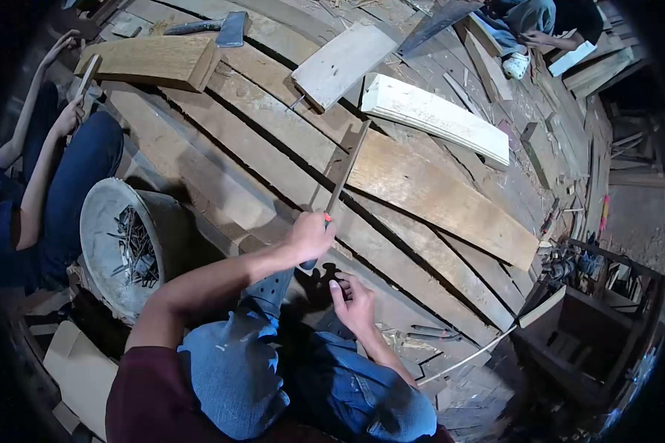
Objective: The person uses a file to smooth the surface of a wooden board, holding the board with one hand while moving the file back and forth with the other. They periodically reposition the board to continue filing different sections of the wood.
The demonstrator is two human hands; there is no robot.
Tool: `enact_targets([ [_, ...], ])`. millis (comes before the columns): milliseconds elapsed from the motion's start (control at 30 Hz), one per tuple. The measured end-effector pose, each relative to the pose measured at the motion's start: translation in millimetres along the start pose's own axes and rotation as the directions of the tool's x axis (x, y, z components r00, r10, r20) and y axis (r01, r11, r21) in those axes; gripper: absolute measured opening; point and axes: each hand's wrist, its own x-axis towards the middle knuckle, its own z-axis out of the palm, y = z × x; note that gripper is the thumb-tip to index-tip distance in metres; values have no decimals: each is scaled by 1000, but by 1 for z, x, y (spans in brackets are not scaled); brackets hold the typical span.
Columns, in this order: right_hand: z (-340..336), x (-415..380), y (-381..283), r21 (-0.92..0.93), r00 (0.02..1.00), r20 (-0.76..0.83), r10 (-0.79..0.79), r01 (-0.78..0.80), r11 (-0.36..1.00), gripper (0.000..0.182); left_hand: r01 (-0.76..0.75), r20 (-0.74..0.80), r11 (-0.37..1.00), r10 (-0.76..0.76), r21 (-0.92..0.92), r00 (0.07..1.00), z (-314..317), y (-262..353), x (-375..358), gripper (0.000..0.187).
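Note:
My left hand (312, 238) is wrapped around the black and red handle of a long flat file (351, 162). The file points away from me, its metal blade overlapping the near-left end of a wide smooth wooden board (436, 199). That board lies across the slatted planks (258, 140) of the work surface. My right hand (355, 304) hovers above the front edge of the planks, its fingers loosely bent and apart, with nothing in them. Below the handle, my foot in a dark perforated clog (270, 292) sits by the planks.
A bucket of nails (122, 244) stands left, beside a seated person (74, 170) holding a wood strip. Farther back lie a hatchet (229, 29), a thick beam (151, 63), a pale block (343, 65) and a white moulded piece (436, 118). Another person (539, 29) sits back right.

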Motion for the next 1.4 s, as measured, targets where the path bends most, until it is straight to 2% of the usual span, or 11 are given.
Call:
enact_targets([
  [67, -1, 2, 0, -51, 999, 27, -29, 31, 998, 20, -96, -36, 995, 94, -37, 995, 3, 2, -17, 37],
  [133, -4, 5, -1, -9, 1000, 25, -5, 5, 1000, 20, 130, 100, 966, -110, -224, 989, -4, 10, -40, 33],
  [300, 0, 0, 5, 50, 999, -32, 24, -23, 999, 20, -38, -216, 992, 11, -121, 976, 4, -16, -36, 36],
  [500, -9, -5, 13, 72, 996, -18, 92, -90, 993, 22, -253, -231, 963, 227, -90, 946, -4, -6, -30, 30],
  [633, -8, -6, 13, 55, 998, -26, 55, -53, 997, 24, -98, -91, 984, 113, 149, 989, -2, 11, -14, 42],
  [1000, -11, -7, 11, 41, 998, -37, 45, -43, 998, 24, 188, 28, 954, -187, -232, 982, -37, 28, 3, 41],
  [1033, -14, -7, 7, 20, 998, -36, 42, -41, 999, 24, 64, -115, 990, -79, -129, 990, -43, 32, 5, 39],
  [1067, -16, -7, 5, 0, 999, -36, 36, -36, 999, 25, 224, 38, 951, -221, -213, 974, -55, 34, 7, 37],
  [1200, -16, -11, 5, 4, 998, -61, 9, -8, 1000, 26, 253, 188, 876, -190, -411, 964, -81, 10, 23, 35],
  [1267, -12, -13, 8, -17, 994, -92, -52, 51, 999, 24, 243, 86, 834, -232, -495, 969, -89, 0, 24, 36],
  [1400, -9, -17, 9, 18, 997, -75, -33, 35, 999, 23, 225, -100, 935, -260, -276, 960, -85, 3, 3, 36],
])
